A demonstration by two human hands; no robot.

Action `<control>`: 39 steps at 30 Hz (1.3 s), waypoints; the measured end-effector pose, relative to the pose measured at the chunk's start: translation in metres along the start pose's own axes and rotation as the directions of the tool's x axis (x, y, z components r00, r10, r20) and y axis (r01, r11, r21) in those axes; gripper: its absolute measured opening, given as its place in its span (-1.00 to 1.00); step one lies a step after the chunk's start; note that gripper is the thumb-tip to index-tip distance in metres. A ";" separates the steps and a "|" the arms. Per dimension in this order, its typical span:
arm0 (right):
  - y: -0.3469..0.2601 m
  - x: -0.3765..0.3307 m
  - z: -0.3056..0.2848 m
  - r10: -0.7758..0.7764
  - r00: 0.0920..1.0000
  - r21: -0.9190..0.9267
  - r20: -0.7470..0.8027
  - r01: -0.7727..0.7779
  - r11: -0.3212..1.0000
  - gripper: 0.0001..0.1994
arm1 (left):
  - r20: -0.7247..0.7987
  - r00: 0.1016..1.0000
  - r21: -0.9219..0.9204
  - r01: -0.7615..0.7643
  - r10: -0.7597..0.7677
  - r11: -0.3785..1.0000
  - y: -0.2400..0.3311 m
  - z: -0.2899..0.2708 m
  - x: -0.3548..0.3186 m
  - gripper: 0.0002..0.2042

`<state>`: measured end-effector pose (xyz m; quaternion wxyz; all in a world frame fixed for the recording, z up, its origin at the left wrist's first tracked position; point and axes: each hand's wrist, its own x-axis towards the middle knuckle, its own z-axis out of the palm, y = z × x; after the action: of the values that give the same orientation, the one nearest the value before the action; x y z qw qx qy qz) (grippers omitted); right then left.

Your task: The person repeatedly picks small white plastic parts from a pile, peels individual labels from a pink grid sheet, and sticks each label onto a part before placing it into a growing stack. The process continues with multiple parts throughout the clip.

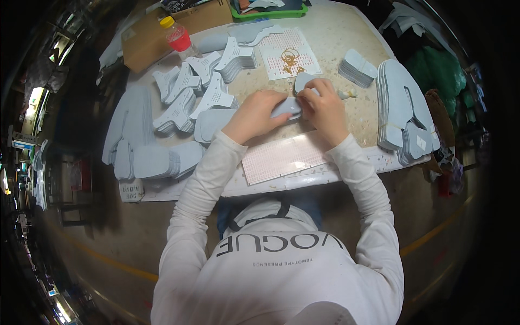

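Over the middle of the table, my left hand (256,116) and my right hand (326,107) are closed on a small grey cut piece (286,107) held between them. Whether it is one layer or a thin stack, I cannot tell. My fingertips hide part of it. Just beyond my right fingers lies another rounded grey piece (304,81), partly covered by the hand. A printed sheet of small pink marks (284,158) lies in front of my hands near the table edge. Left of my left hand is a stack of grey rounded pieces (214,125).
Stacks of branched, perforated white pieces (235,57) stand at the left, near a yellow-capped bottle (176,35). Rubber bands (291,58) lie on a sheet (309,59). Larger grey stacks (394,103) stand at the right. A cardboard box (146,46) and green tray (271,15) are at the back.
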<state>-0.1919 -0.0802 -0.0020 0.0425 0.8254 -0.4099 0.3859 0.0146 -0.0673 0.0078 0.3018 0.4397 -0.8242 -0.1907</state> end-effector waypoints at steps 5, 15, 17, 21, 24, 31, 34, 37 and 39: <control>0.001 -0.008 -0.004 0.027 0.995 0.218 0.095 -0.047 0.975 -0.87 | -0.013 0.995 0.046 -0.101 0.102 0.994 0.003 -0.003 0.001 -0.57; -0.002 -0.003 -0.005 0.171 0.982 0.247 0.080 -0.186 0.951 -0.51 | -0.004 1.000 0.020 -0.028 0.028 0.999 0.005 -0.003 0.000 -0.58; -0.008 -0.006 -0.007 0.196 0.968 0.309 0.154 -0.236 0.921 -0.40 | 0.011 0.999 0.066 -0.036 0.035 0.997 0.006 -0.003 -0.001 -0.58; -0.017 -0.009 -0.002 0.063 0.988 0.169 0.142 -0.087 0.982 -0.34 | 0.007 0.997 0.087 -0.083 0.082 0.993 0.009 -0.004 -0.001 -0.60; -0.010 -0.004 0.003 0.046 0.997 0.101 0.067 -0.053 0.993 -0.38 | 0.035 0.998 0.043 -0.052 0.051 0.998 0.009 -0.006 -0.001 -0.61; -0.002 -0.009 -0.002 0.307 0.918 0.467 0.252 -0.393 0.792 -0.40 | 0.008 0.999 0.144 -0.044 0.043 0.989 0.008 -0.002 -0.001 -0.61; -0.008 -0.012 0.004 0.108 0.983 0.253 0.151 -0.144 0.957 -0.40 | 0.015 0.998 0.122 -0.063 0.062 0.990 0.007 -0.001 -0.003 -0.66; -0.003 -0.008 0.006 0.080 0.993 0.175 0.087 -0.094 0.980 -0.41 | -0.007 0.995 0.100 -0.096 0.097 0.990 0.006 -0.002 -0.002 -0.68; 0.000 -0.005 0.004 0.157 0.985 0.284 0.077 -0.172 0.943 -0.39 | 0.022 0.998 0.071 -0.061 0.059 0.996 0.006 -0.003 -0.001 -0.67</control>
<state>-0.1914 -0.0787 -0.0085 -0.1220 0.7956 -0.4175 0.4216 0.0131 -0.0637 0.0128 0.2830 0.4234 -0.8463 -0.1564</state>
